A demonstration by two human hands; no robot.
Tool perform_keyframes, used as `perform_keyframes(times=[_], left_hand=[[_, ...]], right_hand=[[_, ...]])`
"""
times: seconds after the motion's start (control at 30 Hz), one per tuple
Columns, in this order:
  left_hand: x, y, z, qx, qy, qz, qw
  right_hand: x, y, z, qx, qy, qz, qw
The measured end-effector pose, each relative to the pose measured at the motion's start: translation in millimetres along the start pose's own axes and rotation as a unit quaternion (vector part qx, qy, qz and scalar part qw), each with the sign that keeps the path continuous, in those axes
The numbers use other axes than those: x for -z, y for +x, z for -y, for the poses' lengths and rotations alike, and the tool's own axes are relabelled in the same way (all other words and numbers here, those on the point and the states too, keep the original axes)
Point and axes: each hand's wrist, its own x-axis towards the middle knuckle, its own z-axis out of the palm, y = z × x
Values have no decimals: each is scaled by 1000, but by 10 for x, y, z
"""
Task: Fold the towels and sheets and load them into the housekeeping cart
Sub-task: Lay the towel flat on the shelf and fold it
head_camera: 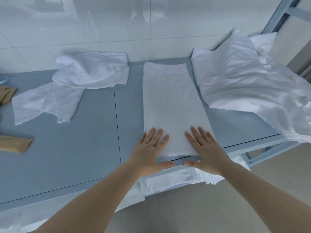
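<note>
towel (pixel 171 105): long strip on the desk (pixel 84 148), ready to fold
hands: left hand (pixel 149 152) and right hand (pixel 207 152) flat, fingers (pixel 158 133) spread, gripping nothing, smoothing it

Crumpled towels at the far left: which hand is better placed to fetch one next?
The left hand. Both hands lie flat on the folded towel, but the crumpled towels sit to its left; the right hand would have to cross over.
</note>
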Motion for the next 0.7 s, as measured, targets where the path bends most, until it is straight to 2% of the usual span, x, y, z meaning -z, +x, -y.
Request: perform_keyframes(times=[0.13,0.27,0.57,0.7], left_hand=[[-84,-164,-72,-9,19,-17,1000],[-123,-310,-184,13,37,-27,999],[44,-782,-420,47,50,7,998],[190,-1032,-578,55,10,-26,998]], right_hand=[[-86,-178,94,-3,-29,-25,999],[-96,-326,246,-34,-11,-66,997],[218,-721,366,-14,-4,18,1000],[338,-977,310,-16,10,2,1000]])
